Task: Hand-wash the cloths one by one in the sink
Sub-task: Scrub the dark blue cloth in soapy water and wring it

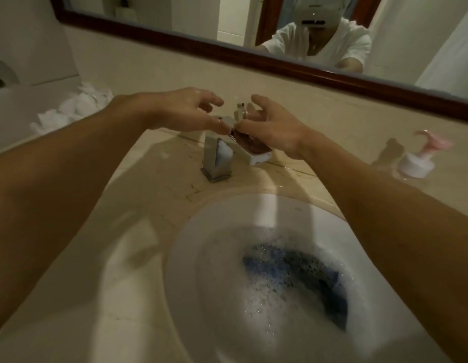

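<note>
Left hand (185,111): we are holding it out over the faucet, fingers loosely curved and spread, the grip slack and carrying nothing; the thumb is reaching down to the lever (229,120).
Right hand (276,127): we are holding it just beside the left, fingers curved forward, thumb tip meeting the left thumb at the lever; whether this grip is pinching anything we cannot tell.
Blue cloth (293,265): it is lying in the bottom of the sink, partly sunk under suds and bubbles, well apart from both hands.
Sink (191,244): a white round basin set into the tabletop, holding foamy water.
White cloths (75,108): a crumpled pile is sitting on the tabletop at far left, against the wall.
Faucet (214,155): a square chrome body is standing behind the basin, with a clump of foam (225,150) clinging to its side.
Brown bar (249,144): it is resting on a white dish (259,159) just right of the faucet, under the right palm; contact with the hand is unclear.
Pump bottle (417,163): pale body, pink pump head, standing on the tabletop at far right.
Tabletop (96,258): beige stone, wet in patches near the faucet.
Mirror (175,11): dark wooden frame, running along the wall above.
</note>
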`<state>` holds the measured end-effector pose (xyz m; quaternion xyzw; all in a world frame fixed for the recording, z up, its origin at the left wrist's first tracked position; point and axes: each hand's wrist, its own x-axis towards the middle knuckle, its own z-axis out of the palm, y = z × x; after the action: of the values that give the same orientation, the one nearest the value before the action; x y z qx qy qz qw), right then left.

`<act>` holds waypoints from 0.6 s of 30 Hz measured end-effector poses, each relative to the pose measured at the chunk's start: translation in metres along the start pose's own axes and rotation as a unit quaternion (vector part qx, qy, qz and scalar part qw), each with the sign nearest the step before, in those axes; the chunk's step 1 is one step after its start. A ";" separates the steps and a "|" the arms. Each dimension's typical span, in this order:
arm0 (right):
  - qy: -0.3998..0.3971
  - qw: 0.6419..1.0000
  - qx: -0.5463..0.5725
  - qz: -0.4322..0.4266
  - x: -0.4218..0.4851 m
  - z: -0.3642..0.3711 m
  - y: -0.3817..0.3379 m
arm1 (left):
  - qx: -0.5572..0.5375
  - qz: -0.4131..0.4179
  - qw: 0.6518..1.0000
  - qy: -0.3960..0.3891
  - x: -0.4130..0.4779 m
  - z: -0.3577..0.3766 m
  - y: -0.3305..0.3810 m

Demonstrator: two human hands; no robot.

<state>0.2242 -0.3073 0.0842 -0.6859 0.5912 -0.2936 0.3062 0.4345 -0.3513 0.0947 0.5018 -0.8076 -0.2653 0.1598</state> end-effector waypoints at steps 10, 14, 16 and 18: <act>0.059 0.997 -0.030 0.044 -0.112 -0.022 0.033 | 0.237 0.081 0.968 0.011 -0.054 0.057 0.075; 0.039 0.991 -0.093 0.093 -0.164 -0.011 0.084 | 0.419 0.127 0.899 0.018 -0.071 0.125 0.097; 0.002 0.981 -0.156 0.116 -0.181 0.001 0.113 | 0.428 0.167 0.888 -0.017 -0.076 0.161 0.097; -0.058 0.964 -0.222 0.135 -0.193 0.013 0.138 | 0.387 0.164 0.904 -0.084 -0.076 0.197 0.092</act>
<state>0.1226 -0.1306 -0.0379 -0.6663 0.7101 -0.0706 0.2164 0.2977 -0.1979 -0.0097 0.3610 -0.9279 0.0569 -0.0740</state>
